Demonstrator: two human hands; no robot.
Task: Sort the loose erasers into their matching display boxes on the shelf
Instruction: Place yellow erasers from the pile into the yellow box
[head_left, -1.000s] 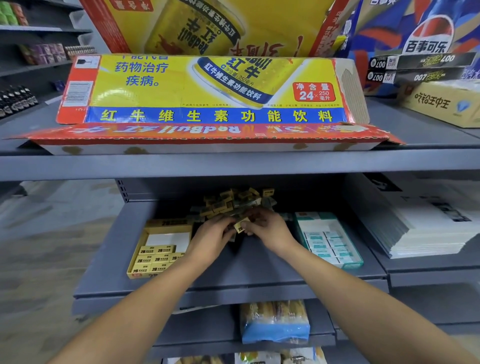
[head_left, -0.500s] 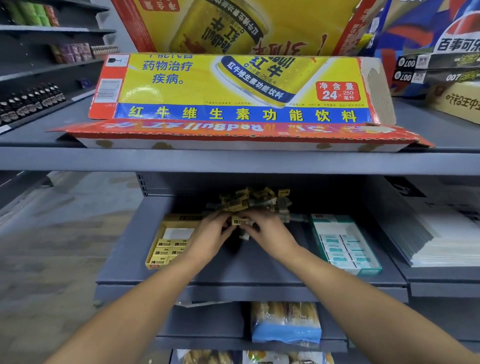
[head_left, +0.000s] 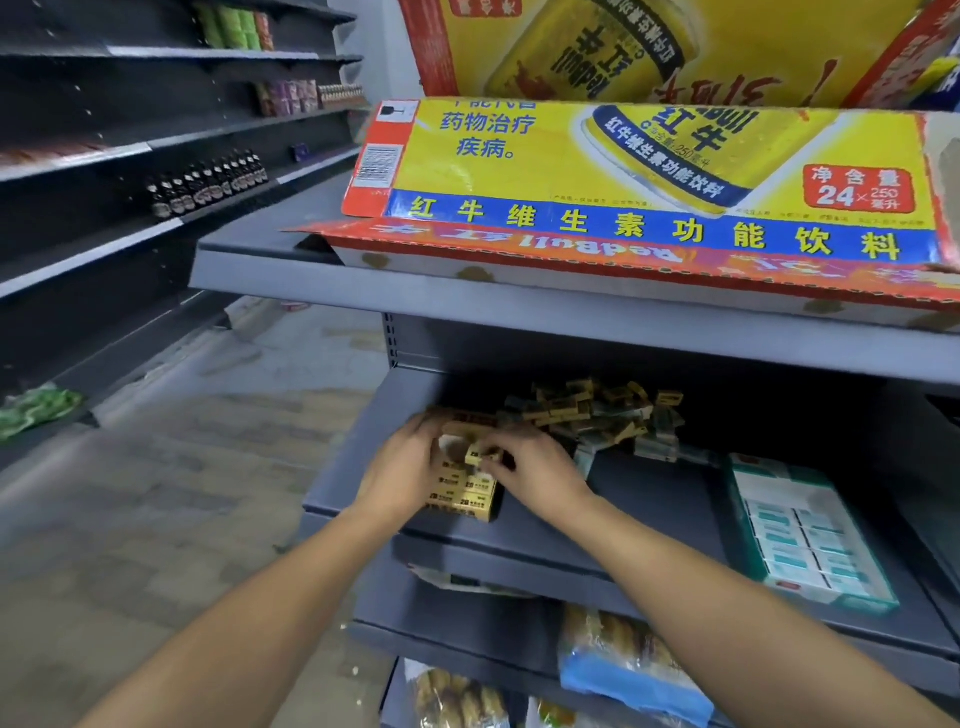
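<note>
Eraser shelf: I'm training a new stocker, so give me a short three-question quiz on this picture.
1. True or false: the right hand is putting a yellow eraser into the green box.
2. Where does the pile of loose erasers lie? A) at the back of the shelf B) on the floor C) on the carton above
3. Fill in: the left hand rests on the ___ box.

Key: 1 false, it is over the yellow box; 2 A; 3 yellow.
</note>
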